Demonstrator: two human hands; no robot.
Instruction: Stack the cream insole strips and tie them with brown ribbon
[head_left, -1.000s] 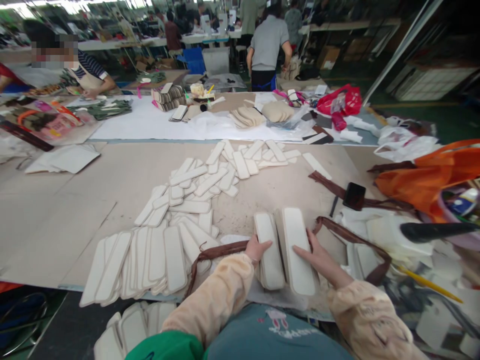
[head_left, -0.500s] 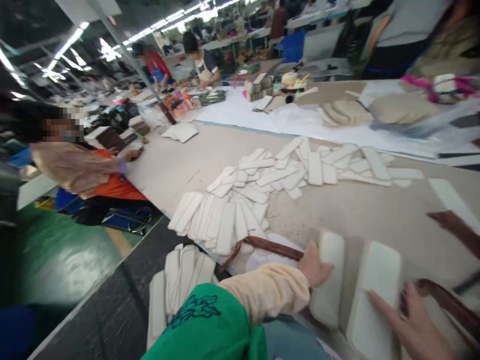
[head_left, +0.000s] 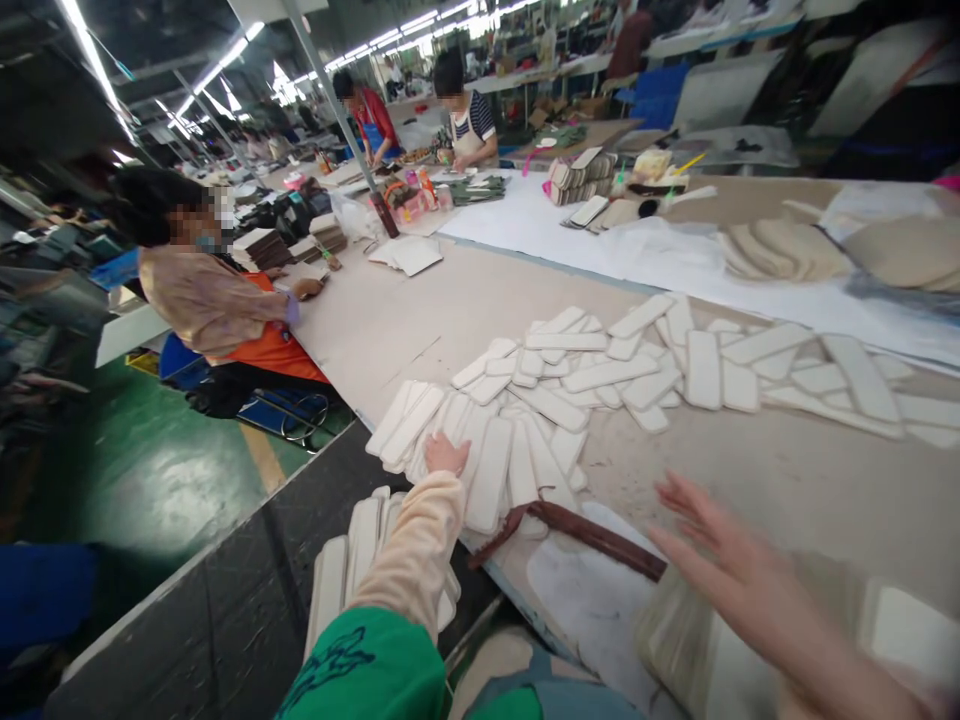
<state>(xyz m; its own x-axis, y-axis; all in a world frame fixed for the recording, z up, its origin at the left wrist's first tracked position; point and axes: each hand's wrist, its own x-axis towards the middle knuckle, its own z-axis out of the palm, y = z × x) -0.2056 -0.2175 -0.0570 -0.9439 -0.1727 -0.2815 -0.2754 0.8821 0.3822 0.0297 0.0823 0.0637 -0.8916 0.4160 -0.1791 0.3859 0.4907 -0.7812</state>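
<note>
My left hand reaches onto a fanned heap of pale, rounded-end strips at the table's near left edge. Its thumb stands apart from the fingers, and the strips are under it; I see nothing lifted in it. My right hand hovers at the lower right with fingers stretched out, holding nothing, slightly blurred. Beneath that hand lie more pale strips, smeared by motion. A brown strap-like strip lies between my two hands.
More pale strips lie scattered across the beige table. Another bundle rests on the black surface at the left. A co-worker in an orange apron sits at the left edge. A metal pole rises beyond.
My left hand has left the strip at the right and moved left to the heap. My right hand has moved up and left, off the strip it was touching. The view has shifted.
</note>
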